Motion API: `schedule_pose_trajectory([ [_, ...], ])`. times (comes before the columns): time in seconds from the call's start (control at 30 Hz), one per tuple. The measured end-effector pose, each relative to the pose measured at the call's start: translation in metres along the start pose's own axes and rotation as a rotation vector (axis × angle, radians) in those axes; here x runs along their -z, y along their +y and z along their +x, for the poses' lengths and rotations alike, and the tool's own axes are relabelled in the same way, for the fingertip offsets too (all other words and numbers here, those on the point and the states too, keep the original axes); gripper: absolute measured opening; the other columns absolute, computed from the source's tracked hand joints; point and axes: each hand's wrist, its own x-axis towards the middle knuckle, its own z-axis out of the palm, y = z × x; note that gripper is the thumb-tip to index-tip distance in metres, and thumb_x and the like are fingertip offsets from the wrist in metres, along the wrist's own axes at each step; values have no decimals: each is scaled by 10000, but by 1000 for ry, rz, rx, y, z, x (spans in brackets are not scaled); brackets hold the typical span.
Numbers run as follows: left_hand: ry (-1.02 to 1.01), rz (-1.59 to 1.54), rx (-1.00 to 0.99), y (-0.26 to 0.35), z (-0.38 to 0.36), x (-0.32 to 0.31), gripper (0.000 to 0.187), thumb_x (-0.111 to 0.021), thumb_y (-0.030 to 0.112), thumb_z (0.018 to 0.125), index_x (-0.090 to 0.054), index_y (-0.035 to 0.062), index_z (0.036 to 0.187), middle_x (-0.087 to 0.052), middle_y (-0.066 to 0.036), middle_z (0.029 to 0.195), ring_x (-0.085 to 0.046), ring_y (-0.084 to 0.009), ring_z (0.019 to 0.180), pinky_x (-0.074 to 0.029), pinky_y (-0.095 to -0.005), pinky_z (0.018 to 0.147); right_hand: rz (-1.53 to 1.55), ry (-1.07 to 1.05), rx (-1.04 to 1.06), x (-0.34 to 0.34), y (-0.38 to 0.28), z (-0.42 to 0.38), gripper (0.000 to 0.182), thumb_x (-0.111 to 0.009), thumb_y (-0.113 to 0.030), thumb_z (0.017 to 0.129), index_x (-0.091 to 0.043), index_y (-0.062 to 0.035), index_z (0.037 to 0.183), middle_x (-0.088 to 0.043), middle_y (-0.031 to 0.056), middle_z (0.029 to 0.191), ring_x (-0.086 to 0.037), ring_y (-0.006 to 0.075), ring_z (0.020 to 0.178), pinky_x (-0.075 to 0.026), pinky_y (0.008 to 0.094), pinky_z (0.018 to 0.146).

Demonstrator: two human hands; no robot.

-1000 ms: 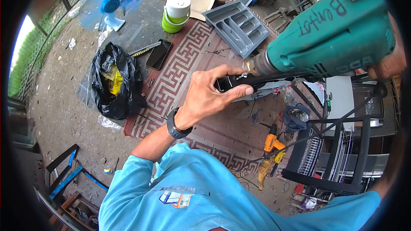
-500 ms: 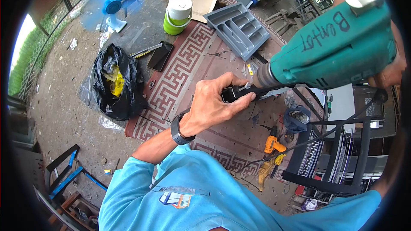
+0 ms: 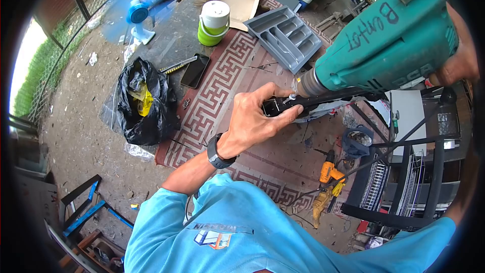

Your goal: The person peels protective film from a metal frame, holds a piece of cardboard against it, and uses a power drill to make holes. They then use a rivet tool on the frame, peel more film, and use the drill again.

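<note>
Since 1 s ago, whole view has shifted a bit: mat and clutter sit lower/right in frame, while L hand [image 3: 252, 121] and drill stay locked together on the tube. L hand is wrapped around end of black metal tube [image 3: 313, 102], thumb underneath, fingers over top, pinching it firm. R hand [image 3: 457, 60] grips rear of green drill [image 3: 389, 45], mostly hidden behind the body. Drill bit tip touches tube just beside L fingertips. Below, on patterned mat [image 3: 222, 86]: grey cutlery tray [image 3: 287, 35], phone [image 3: 195, 71], green jug [image 3: 213, 23]. Black bag [image 3: 144, 101] lies at mat edge; orange drill [image 3: 328, 174] near black rack [image 3: 404, 182].
</note>
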Motion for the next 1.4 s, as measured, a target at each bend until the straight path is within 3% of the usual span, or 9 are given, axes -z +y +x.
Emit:
schedule_pose_trajectory([
  [0.53, 67, -14, -91, 1, -9, -6, 311, -823, 228, 668, -603, 12, 709, -557, -9, 561, -458, -38, 506, -355, -220, 451, -80, -16, 18, -4, 2, 13, 720, -684, -40, 505, -484, 33, 1194, -629, 103, 938, -602, 159, 726, -494, 303, 597],
  [0.6, 32, -12, -121, -1, -10, -6, 252, -798, 204, 684, -656, 25, 791, -607, -64, 562, -565, -90, 477, -443, -246, 449, -90, -26, 21, -4, 3, 10, 735, -682, -40, 498, -478, 34, 1201, -628, 102, 943, -600, 158, 726, -492, 302, 593],
  [0.8, 15, 41, -82, 1, -12, -7, 252, -801, 201, 681, -660, 26, 796, -573, -33, 527, -514, -57, 455, -398, -225, 426, -183, -141, 84, -4, 17, -3, 772, -676, -39, 481, -463, 36, 1218, -623, 100, 954, -595, 154, 725, -486, 300, 581],
  [0.9, 20, 6, -58, 4, -15, -8, 259, -806, 207, 683, -640, 22, 755, -573, -22, 542, -492, -48, 475, -375, -218, 441, 10, 331, -3, -33, 13, -15, 730, -654, 14, 442, -507, 45, 1156, -618, 113, 915, -605, 175, 761, -499, 321, 646],
  [0.93, 37, -21, -81, 4, -16, -10, 275, -810, 214, 684, -620, 17, 714, -577, -13, 559, -477, -42, 498, -357, -213, 458, 14, 110, 37, -25, 1, -6, 748, -675, 12, 437, -504, 38, 1164, -618, 131, 949, -607, 185, 788, -506, 338, 686],
  [1.03, 40, 69, -166, 2, -19, -9, 260, -802, 213, 681, -654, 25, 785, -564, -30, 520, -506, -56, 457, -394, -226, 428, -13, -30, -102, -20, -1, -6, 763, -693, -9, 434, -501, 36, 1172, -620, 138, 980, -608, 181, 805, -511, 338, 708],
  [1.07, 29, 74, -119, 4, -19, -9, 261, -802, 218, 681, -646, 28, 766, -567, -34, 524, -514, -63, 460, -402, -231, 434, 68, 148, -76, -30, -3, -15, 753, -706, -13, 425, -514, 38, 1151, -633, 137, 940, -620, 186, 793, -515, 336, 708],
  [1.37, 21, 16, -119, 2, -27, -14, 275, -805, 211, 701, -614, 16, 731, -594, -17, 582, -505, -49, 504, -368, -213, 457, -122, 76, -62, -12, -12, -26, 759, -767, -47, 427, -518, 45, 1138, -639, 148, 930, -638, 197, 796, -534, 339, 695],
  [1.4, -23, 58, -64, 12, -28, -9, 255, -795, 195, 709, -628, 8, 750, -638, -42, 649, -566, -70, 565, -424, -219, 524, 9, -36, -34, 0, -15, -31, 637, -762, -21, 562, -520, 75, 1144, -650, 163, 928, -642, 208, 832, -538, 335, 709],
])
